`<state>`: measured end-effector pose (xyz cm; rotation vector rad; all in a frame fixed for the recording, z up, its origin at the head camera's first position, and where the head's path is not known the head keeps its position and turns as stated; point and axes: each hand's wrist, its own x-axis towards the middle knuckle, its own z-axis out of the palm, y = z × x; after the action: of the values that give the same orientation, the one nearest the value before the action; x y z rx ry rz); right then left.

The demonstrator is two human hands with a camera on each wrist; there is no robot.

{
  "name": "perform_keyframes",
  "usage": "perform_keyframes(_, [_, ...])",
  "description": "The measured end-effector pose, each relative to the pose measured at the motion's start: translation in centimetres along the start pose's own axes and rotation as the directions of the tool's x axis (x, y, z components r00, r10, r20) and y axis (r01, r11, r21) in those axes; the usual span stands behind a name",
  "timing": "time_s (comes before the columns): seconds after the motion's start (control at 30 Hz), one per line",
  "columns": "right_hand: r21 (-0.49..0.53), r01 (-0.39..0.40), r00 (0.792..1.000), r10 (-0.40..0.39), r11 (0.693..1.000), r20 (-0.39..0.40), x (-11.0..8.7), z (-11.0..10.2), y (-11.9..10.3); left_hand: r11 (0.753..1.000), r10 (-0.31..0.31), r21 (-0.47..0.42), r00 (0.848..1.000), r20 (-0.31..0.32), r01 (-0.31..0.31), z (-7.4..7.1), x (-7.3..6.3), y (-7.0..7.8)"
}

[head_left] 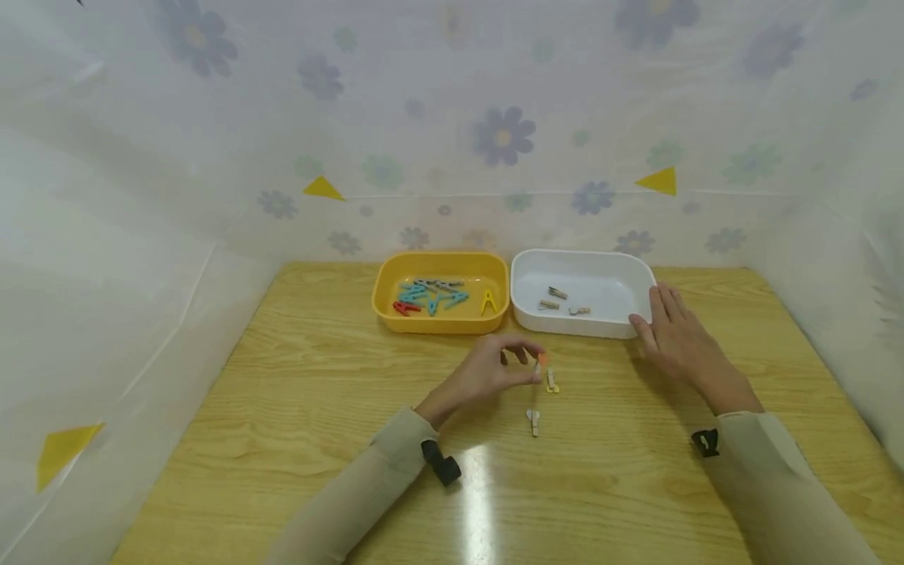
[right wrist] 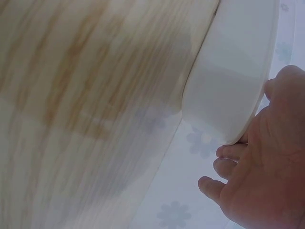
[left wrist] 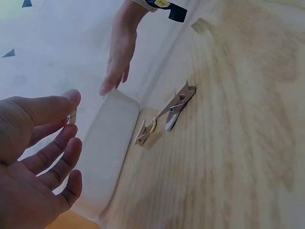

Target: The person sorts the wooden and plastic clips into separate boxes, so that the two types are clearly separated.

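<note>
My left hand [head_left: 494, 367] pinches a small wooden clothespin with an orange decoration [head_left: 542, 359] between thumb and fingertips, above the table in front of the trays. In the left wrist view only a bit of that clothespin [left wrist: 72, 117] shows; the fingers hide the rest. Below it lie a wooden clothespin with a yellow decoration [head_left: 552, 382] and another with a whitish one [head_left: 533, 422]. At the right front corner of the white tray [head_left: 575, 323], my right hand [head_left: 681, 341] holds the rim, thumb in front and fingers along the side. Three wooden clothespins [head_left: 549, 305] lie inside.
A yellow tray [head_left: 441, 323] touches the white tray's left side. It contains several plastic clothespins [head_left: 422, 297] in teal, red, grey and yellow. Behind the wooden table [head_left: 297, 377] hangs a pale flowered curtain [head_left: 452, 157], which also encloses both sides.
</note>
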<state>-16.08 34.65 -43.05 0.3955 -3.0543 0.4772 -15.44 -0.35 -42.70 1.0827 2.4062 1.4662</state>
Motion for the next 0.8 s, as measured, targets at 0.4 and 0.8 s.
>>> perform_keyframes(0.4, [0.005,-0.003,1.000,0.003,1.000,0.010,0.3,0.1,-0.4,0.994,0.030,-0.103,0.998,-0.050,-0.035,0.2,3.6,0.3])
perform_keyframes(0.8, [-0.006,-0.018,1.000,0.018,1.000,-0.004,-0.1,0.0,-0.3,0.993,0.044,-0.102,0.994,-0.104,-0.055,0.7,8.1,1.5])
